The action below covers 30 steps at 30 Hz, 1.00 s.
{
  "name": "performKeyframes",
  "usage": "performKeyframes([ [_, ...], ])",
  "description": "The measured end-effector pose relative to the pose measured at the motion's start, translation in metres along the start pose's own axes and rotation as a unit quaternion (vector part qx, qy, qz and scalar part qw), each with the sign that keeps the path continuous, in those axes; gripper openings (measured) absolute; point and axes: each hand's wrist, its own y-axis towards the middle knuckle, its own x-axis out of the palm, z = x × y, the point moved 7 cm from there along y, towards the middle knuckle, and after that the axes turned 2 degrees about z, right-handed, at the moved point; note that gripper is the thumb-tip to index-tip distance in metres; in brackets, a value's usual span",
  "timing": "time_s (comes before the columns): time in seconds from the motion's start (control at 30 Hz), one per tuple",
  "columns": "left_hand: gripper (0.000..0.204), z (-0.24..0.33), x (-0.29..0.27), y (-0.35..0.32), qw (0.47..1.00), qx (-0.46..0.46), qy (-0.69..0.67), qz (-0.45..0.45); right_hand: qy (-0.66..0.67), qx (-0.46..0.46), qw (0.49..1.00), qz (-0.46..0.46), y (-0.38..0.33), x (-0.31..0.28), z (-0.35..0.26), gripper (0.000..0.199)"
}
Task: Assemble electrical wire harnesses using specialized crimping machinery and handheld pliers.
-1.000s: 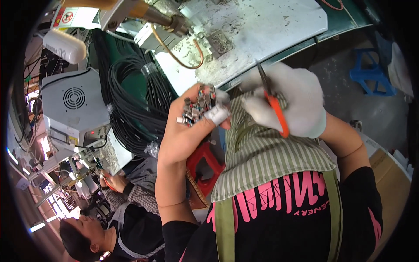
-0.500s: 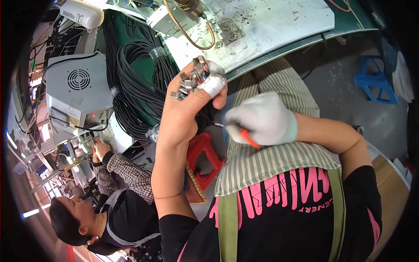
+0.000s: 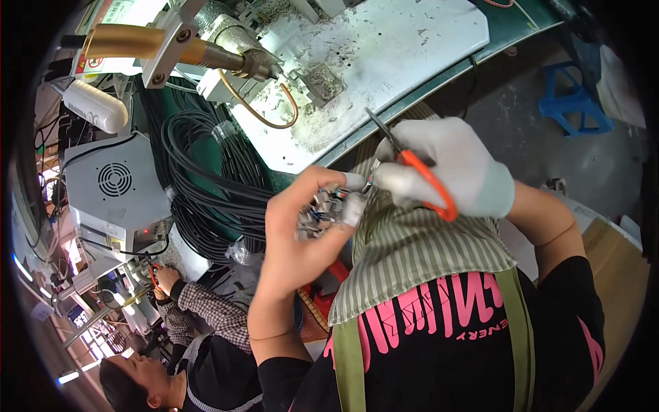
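My left hand (image 3: 295,226), bare but for white coverings on its fingertips, is closed around a bunch of cable ends with small silvery metal connectors (image 3: 321,213). Coloured wires show among them. My right hand (image 3: 446,165), in a white glove, grips scissors (image 3: 429,184) with orange handles; the dark blades point up and left toward the bench edge. The gloved thumb and fingertips meet at one connector (image 3: 373,172) beside my left fingertips. Whether they pinch it or only touch it, I cannot tell. Black cables (image 3: 220,175) run from the coils toward my left hand.
A white work board (image 3: 384,55) with scattered scraps lies on the bench ahead, under a machine with a copper-coloured tube (image 3: 292,117). At left stands a grey box with a round vent (image 3: 113,180). A co-worker (image 3: 213,316) sits at lower left. A blue stool (image 3: 575,99) stands at right.
My right hand has risen to meet my left, and the scissors now point up and left. My left hand has lowered and turned. The view has shifted, bringing more of the machine into sight.
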Motion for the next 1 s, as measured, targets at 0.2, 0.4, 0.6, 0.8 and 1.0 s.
performKeyframes([
  [0.2,0.028,-0.008,0.006,-0.005,0.993,0.03,0.016,0.117,0.113,0.104,0.983,-0.1,0.015,0.007,0.019,0.016],
  [0.4,0.023,-0.023,0.004,-0.004,0.961,-0.118,-0.24,0.075,0.134,0.032,0.975,-0.173,0.022,0.02,-0.002,0.015],
  [0.6,0.022,-0.028,-0.012,-0.007,0.966,-0.082,-0.12,0.213,-0.271,-0.321,0.899,0.123,0.014,0.007,-0.026,0.019],
  [0.8,0.023,-0.018,-0.008,-0.007,0.956,-0.04,-0.061,0.284,-0.455,-0.383,0.784,0.179,-0.004,0.011,-0.021,0.024],
  [1.0,0.023,-0.008,-0.007,-0.003,0.949,0.016,-0.014,0.314,-0.387,-0.305,0.869,0.046,-0.002,0.014,-0.011,0.017],
])
